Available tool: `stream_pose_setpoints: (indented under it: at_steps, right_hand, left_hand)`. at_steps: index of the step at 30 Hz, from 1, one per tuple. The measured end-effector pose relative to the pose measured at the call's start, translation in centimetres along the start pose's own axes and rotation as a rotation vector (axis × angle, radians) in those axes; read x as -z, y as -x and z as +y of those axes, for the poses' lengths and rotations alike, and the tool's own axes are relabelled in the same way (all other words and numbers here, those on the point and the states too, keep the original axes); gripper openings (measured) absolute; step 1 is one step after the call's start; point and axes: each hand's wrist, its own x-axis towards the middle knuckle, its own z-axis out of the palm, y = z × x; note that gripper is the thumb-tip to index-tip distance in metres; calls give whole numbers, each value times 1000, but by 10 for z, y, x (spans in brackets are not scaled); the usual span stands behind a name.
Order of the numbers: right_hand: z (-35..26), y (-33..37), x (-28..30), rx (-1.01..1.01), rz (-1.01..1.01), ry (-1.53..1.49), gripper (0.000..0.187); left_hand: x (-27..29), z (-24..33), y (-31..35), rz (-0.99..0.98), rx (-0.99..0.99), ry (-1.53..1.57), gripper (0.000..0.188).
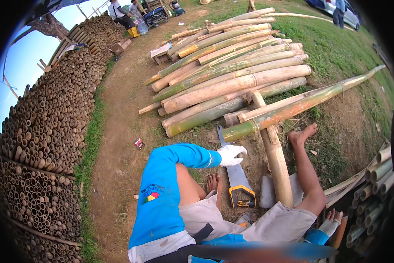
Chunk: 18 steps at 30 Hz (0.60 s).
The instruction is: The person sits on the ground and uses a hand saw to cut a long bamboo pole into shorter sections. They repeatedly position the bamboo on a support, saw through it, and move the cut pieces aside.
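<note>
My left hand [232, 155], in a white glove, hovers over the blade of a handsaw with its fingers apart and slightly curved. The handsaw [242, 197] lies between my legs, its yellow and black handle toward me. Just beyond the hand, a long green bamboo pole [289, 109] rests across an upright-leaning bamboo post [276, 162], alongside a split bamboo length. Low on the right, my right hand [330, 223] wears a white glove with bare fingertips. Its fingers are stretched out beside a brown rod-like piece [340, 231]; nothing shows in its grasp.
A pile of cut bamboo poles [236, 79] lies ahead. Stacked bamboo pieces [43, 131] form a wall on the left, and more bundled bamboo [374, 201] sits at right. A person in yellow boots [133, 31] stands far off; a small red packet [139, 143] lies on the dirt.
</note>
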Motion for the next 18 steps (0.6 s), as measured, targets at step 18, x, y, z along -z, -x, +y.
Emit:
stream_pose_setpoints:
  at_steps: [18]
  right_hand:
    - [173, 183, -209, 845, -979, 1230, 63]
  left_hand:
    - [108, 17, -73, 51, 22, -594, 97]
